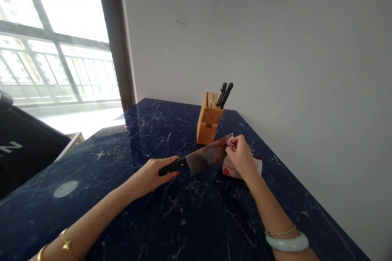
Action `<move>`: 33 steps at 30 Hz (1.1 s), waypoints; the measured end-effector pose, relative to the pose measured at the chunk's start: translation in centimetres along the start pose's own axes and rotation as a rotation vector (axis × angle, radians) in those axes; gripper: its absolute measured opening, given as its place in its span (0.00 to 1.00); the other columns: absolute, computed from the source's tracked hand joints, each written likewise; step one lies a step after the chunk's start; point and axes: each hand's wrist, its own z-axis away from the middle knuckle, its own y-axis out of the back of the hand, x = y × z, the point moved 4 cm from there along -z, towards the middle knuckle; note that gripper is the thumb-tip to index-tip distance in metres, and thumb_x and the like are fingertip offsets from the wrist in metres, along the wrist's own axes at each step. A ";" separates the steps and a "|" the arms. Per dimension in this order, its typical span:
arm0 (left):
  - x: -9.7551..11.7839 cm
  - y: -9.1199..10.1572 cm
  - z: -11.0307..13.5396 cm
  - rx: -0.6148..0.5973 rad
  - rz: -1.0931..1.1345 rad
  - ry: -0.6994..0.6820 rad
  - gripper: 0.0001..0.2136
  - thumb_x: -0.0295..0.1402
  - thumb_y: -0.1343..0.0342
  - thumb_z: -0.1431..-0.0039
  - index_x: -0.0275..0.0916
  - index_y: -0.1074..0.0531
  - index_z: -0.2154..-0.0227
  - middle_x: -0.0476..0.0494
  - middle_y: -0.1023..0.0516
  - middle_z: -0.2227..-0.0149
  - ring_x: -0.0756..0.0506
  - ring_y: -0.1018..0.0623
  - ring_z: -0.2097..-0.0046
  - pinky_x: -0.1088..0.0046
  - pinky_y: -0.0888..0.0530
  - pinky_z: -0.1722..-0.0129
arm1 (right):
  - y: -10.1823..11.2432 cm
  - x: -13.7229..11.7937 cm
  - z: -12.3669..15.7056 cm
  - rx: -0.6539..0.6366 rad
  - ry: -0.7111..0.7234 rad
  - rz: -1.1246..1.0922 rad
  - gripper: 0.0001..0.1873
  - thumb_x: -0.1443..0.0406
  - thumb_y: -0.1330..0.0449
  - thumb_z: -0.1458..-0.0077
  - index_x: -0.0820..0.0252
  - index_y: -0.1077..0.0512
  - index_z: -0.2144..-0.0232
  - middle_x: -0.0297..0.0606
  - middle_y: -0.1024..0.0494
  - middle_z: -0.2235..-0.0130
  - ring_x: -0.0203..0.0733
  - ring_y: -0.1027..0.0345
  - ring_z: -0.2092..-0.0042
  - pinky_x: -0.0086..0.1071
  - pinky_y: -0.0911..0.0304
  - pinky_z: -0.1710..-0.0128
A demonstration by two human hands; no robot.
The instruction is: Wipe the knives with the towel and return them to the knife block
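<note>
My left hand (153,174) is closed round the black handle of a broad cleaver (204,157), which lies tilted just above the dark blue marble table (190,220). At the far end of the blade, my right hand (241,157) pinches a small white piece, perhaps a wipe or tissue (229,140), against the steel. Under my right hand lies a white packet with red print (234,170). A wooden knife block (208,119) with two black-handled knives stands just behind the cleaver.
The table runs along a grey wall (290,57) on the right and ends near a large window (58,40) at the left. A dark object (21,147) stands beyond the table's left edge. A pale round reflection (65,189) shows on the tabletop.
</note>
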 end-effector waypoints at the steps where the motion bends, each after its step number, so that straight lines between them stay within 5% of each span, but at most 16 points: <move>1: 0.0 0.0 0.0 0.001 0.000 0.006 0.22 0.42 0.50 0.46 0.40 0.35 0.50 0.49 0.25 0.71 0.53 0.31 0.79 0.82 0.36 0.81 | -0.2 -0.1 0.1 -0.036 -0.006 0.012 0.07 0.67 0.49 0.58 0.56 0.45 0.73 0.32 0.35 0.73 0.40 0.38 0.70 0.32 0.44 0.70; 4: -0.1 -0.2 0.0 -0.019 0.012 0.044 0.22 0.43 0.51 0.46 0.40 0.36 0.49 0.50 0.25 0.73 0.54 0.34 0.83 0.82 0.38 0.83 | -0.6 -0.6 0.3 -0.092 0.013 0.008 0.07 0.68 0.49 0.59 0.56 0.45 0.74 0.31 0.37 0.75 0.40 0.38 0.71 0.32 0.44 0.70; 13: 0.8 0.1 -0.1 0.023 -0.047 -0.083 0.20 0.41 0.50 0.46 0.41 0.34 0.50 0.47 0.24 0.65 0.49 0.27 0.71 0.79 0.33 0.71 | 1.9 -0.9 -0.2 0.231 0.042 -0.070 0.05 0.67 0.50 0.52 0.58 0.41 0.69 0.39 0.33 0.67 0.43 0.37 0.65 0.35 0.41 0.65; 19: 0.8 0.1 0.0 0.016 -0.044 -0.064 0.19 0.40 0.50 0.45 0.41 0.34 0.51 0.49 0.24 0.69 0.51 0.28 0.73 0.80 0.35 0.74 | -0.2 -1.3 0.4 0.056 0.027 -0.068 0.06 0.68 0.50 0.54 0.57 0.43 0.69 0.36 0.34 0.69 0.42 0.36 0.67 0.34 0.41 0.66; 23: 0.5 0.0 0.1 0.002 -0.018 -0.013 0.20 0.42 0.52 0.45 0.39 0.35 0.51 0.50 0.25 0.73 0.53 0.33 0.80 0.81 0.37 0.79 | -1.5 -3.4 1.4 -0.056 0.133 -0.083 0.07 0.70 0.51 0.54 0.58 0.42 0.70 0.37 0.33 0.69 0.42 0.36 0.66 0.34 0.40 0.66; 33: 0.0 -0.1 -0.2 0.054 -0.055 -0.023 0.21 0.42 0.50 0.46 0.38 0.33 0.52 0.50 0.25 0.72 0.51 0.31 0.76 0.80 0.35 0.75 | -2.4 -8.9 4.4 -0.250 0.320 -0.182 0.08 0.73 0.50 0.50 0.58 0.37 0.68 0.39 0.31 0.64 0.41 0.36 0.60 0.34 0.40 0.60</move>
